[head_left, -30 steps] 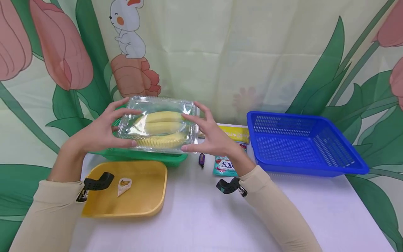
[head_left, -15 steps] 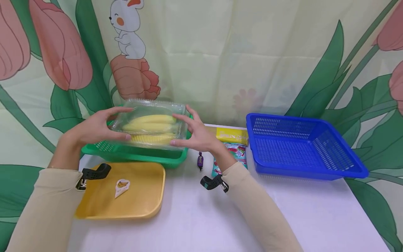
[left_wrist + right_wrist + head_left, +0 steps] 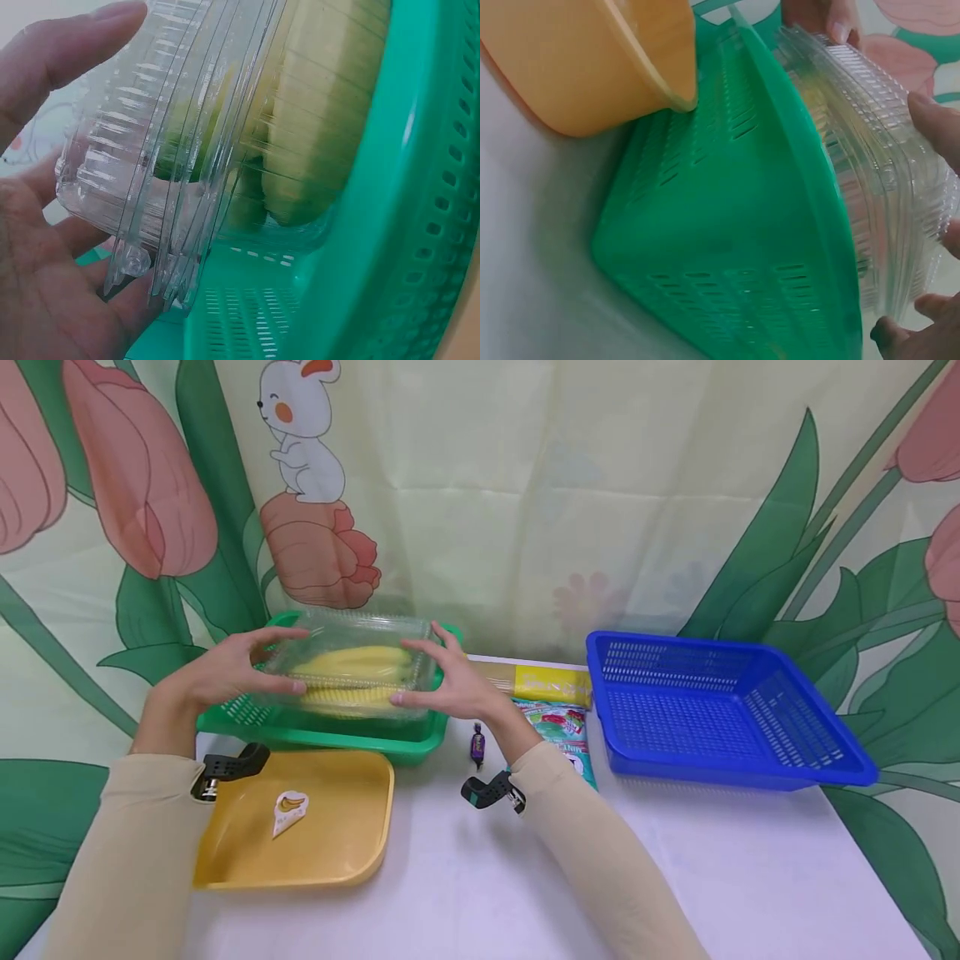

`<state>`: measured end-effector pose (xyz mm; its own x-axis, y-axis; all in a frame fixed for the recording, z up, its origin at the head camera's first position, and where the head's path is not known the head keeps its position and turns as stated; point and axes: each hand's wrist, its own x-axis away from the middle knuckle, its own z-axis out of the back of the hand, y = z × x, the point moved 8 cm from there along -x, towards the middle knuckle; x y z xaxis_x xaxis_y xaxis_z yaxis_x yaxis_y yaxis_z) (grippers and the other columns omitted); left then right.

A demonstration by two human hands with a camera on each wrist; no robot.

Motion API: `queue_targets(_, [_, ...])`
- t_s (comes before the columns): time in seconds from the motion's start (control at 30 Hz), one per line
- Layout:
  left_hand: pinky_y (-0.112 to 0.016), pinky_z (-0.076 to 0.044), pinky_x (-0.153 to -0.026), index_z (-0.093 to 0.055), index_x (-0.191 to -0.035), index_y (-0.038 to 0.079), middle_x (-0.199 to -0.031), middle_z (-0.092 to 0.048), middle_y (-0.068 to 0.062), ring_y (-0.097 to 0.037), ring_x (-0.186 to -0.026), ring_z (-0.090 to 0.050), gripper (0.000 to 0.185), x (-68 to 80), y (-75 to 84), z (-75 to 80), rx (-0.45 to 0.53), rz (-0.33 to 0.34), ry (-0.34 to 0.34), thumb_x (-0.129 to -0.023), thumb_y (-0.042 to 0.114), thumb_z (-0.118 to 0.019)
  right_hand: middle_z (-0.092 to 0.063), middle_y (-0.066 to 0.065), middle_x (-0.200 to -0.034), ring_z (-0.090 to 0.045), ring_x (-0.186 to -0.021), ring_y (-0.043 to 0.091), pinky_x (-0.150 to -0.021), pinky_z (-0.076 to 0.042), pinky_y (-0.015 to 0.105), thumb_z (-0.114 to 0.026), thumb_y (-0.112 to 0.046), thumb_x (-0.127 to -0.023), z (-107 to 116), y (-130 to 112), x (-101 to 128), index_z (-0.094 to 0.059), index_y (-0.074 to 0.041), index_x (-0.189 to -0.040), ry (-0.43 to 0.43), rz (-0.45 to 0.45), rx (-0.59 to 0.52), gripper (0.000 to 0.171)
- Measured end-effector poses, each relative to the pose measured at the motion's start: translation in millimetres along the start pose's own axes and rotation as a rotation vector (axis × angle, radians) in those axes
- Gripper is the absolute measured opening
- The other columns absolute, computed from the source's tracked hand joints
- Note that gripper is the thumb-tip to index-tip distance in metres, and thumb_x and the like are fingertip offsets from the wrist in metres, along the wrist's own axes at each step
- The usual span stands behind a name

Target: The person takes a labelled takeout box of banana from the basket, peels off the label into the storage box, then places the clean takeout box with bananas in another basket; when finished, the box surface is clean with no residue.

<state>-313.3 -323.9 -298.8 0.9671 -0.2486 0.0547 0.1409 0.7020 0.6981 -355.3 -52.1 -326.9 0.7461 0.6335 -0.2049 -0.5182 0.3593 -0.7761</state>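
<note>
A clear plastic clamshell box with yellow bananas inside is held between my two hands over the green basket. My left hand grips its left end, thumb toward the front and fingers at the back. At the right end, my right hand grips it the same way. In the right wrist view, the box's lower part sits behind the basket's rim. The left wrist view shows basket holes beneath the box; whether it touches the bottom cannot be told.
An orange-yellow tray with a banana sticker stands in front of the green basket. A purple-wrapped candy, a yellow-labelled packet and a teal candy bag lie right of it. A blue basket stands further right.
Both hands have moved the box of bananas down and slightly left, from above the green basket to partly within its rim. The teal bag and yellow-labelled packet show more now.
</note>
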Motion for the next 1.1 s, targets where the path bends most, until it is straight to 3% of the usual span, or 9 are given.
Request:
queue_targets(0.17, [-0.073,-0.032,-0.110,-0.041,-0.157,0.022,-0.168,-0.021,-0.018,-0.053,-0.147,-0.026,0.078,-2.9,-4.5,-1.3,-0.023,0.008,-0.004,-0.090,0.031,-0.080,-0.003,0.012,-0.172,-0.011,-0.159,0.033,-0.119,-0.027,0.064,-0.082,-0.045,-0.085,-1.4,4.0,-0.7,-0.046,-0.024,-0.155,-0.006,0.001,0.034,0.081])
queue_targets(0.67, [-0.070,-0.029,-0.115,-0.039,-0.158,0.015,-0.168,-0.018,-0.021,-0.055,-0.147,-0.026,0.080,-10.5,-16.6,-19.3,0.016,-0.012,-0.055,-0.090,0.027,-0.080,-0.008,0.018,-0.171,-0.011,-0.158,0.038,-0.120,-0.023,0.066,-0.081,-0.047,-0.085,-9.8,24.3,0.5,-0.041,-0.023,-0.158,-0.032,-0.020,0.124,0.086])
queue_targets(0.83, [-0.069,-0.035,-0.111,-0.039,-0.159,0.016,-0.167,-0.017,-0.024,-0.057,-0.146,-0.028,0.082,-9.3,-27.5,-27.1,-0.010,0.018,-0.060,-0.090,0.031,-0.081,-0.008,0.020,-0.171,-0.011,-0.157,0.042,-0.120,-0.020,0.069,-0.080,-0.051,-0.084,-14.2,24.6,-1.4,-0.041,-0.024,-0.158,-0.074,-0.031,0.207,0.088])
queue_targets(1.1, [-0.068,-0.041,-0.108,-0.043,-0.156,0.015,-0.164,-0.026,-0.025,-0.058,-0.141,-0.036,0.080,-5.5,-37.7,-35.1,-0.046,0.012,-0.045,-0.089,0.034,-0.082,-0.007,0.019,-0.172,-0.013,-0.156,0.045,-0.118,-0.012,0.075,-0.070,-0.064,-0.089,-25.4,25.3,-2.7,-0.039,-0.026,-0.160,-0.181,-0.065,0.452,0.086])
